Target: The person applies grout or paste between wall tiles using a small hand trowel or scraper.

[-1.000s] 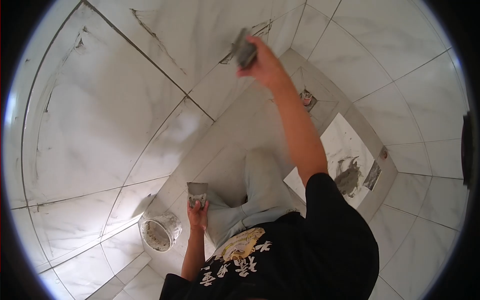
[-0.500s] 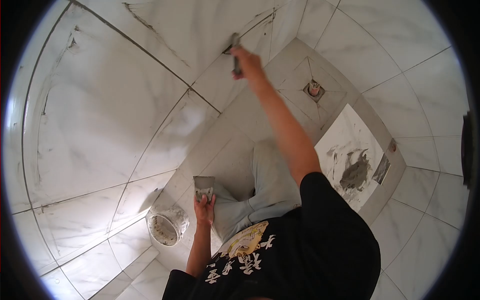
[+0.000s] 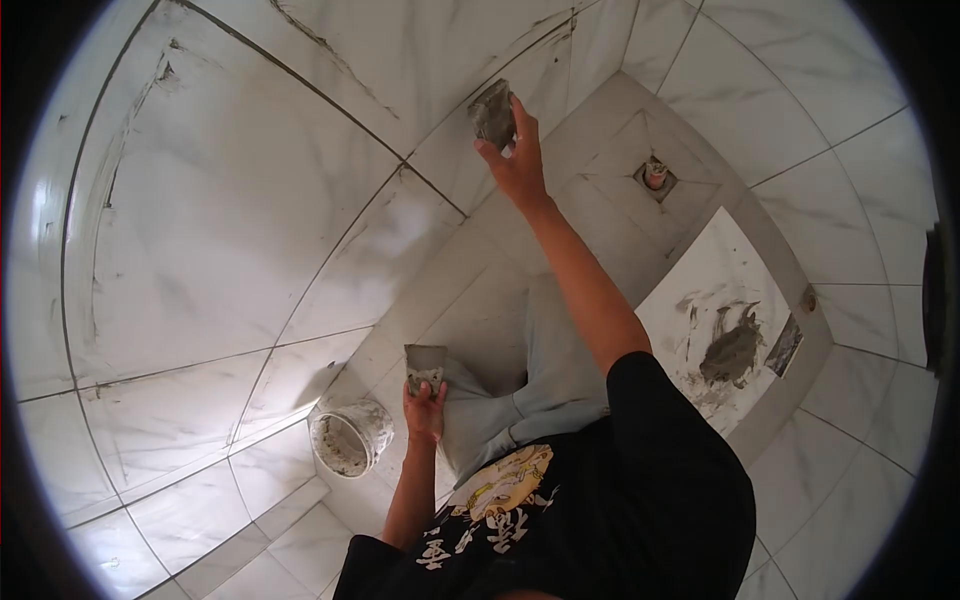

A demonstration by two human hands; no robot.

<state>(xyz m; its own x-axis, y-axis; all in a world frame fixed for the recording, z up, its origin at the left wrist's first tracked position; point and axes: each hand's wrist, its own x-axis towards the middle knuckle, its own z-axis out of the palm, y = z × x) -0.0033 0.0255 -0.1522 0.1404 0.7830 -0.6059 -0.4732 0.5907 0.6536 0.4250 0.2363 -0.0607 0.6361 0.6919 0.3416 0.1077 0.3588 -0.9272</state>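
My right hand reaches up to the marble-patterned wall tiles, its fingers and thumb gripping a flat grey scraper by the edges. The broad, grout-smeared face of that scraper is turned towards me, close to the tile joint with dark grout along it. Low beside my knee, my left hand is closed round the lower end of a second scraper, whose wide grey blade points up with paste near the fingers.
A white bucket with a crusted rim stands left of my leg. On the right lies a white tile bearing a mound of grey grout and a grey strip. A pipe stub rises from the floor drain.
My right hand has turned the scraper from edge-on to face me and shifted slightly right in view. My left hand still holds its scraper. The whole view has shifted a little.
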